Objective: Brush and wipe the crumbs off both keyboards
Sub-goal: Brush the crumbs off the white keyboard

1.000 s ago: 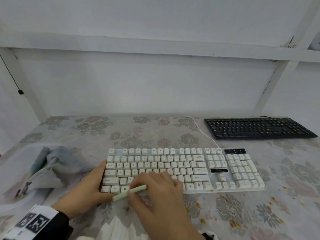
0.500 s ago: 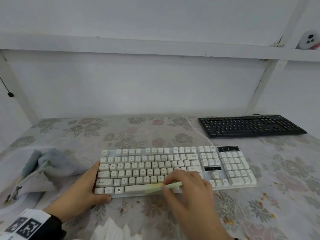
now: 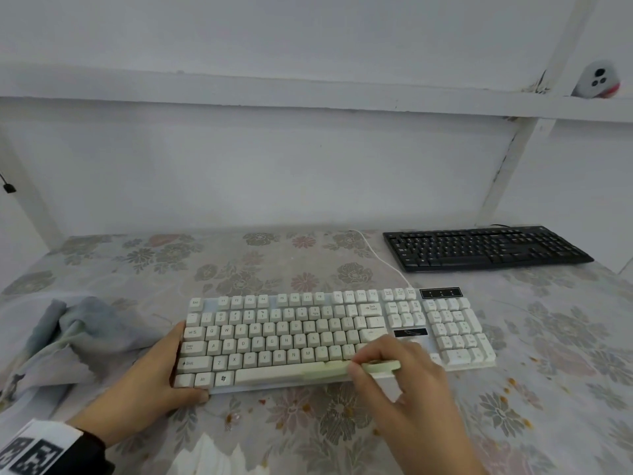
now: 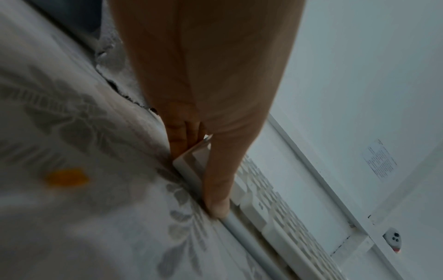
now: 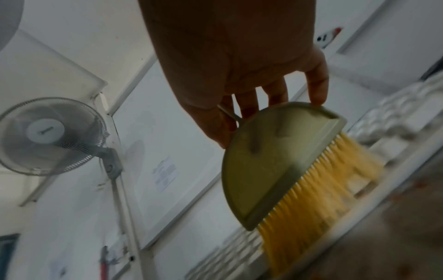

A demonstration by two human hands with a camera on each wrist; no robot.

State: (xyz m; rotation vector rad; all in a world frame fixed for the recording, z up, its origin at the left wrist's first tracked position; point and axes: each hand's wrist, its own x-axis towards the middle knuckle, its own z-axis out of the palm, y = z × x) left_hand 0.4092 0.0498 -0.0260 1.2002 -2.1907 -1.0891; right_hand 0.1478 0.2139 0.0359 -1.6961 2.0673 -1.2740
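- Right hand (image 3: 407, 389) pinches the green brush (image 5: 275, 161), bristles on the white keyboard (image 3: 308, 334) near the table's (image 3: 548, 423) front edge.
- Left hand (image 3: 144, 389) clasps that keyboard's left end.
- Brush looks light, with soft bristles; best held by its rigid back.
- Black keyboard (image 3: 486, 246) lies at the back right corner.

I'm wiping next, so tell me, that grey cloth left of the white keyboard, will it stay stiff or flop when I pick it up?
Probably floppy: the grey cloth lies crumpled in soft folds on the table. It looks thin, so likely light. It should drape over the white keyboard rather than slide it, though the left hand steadies that anyway.
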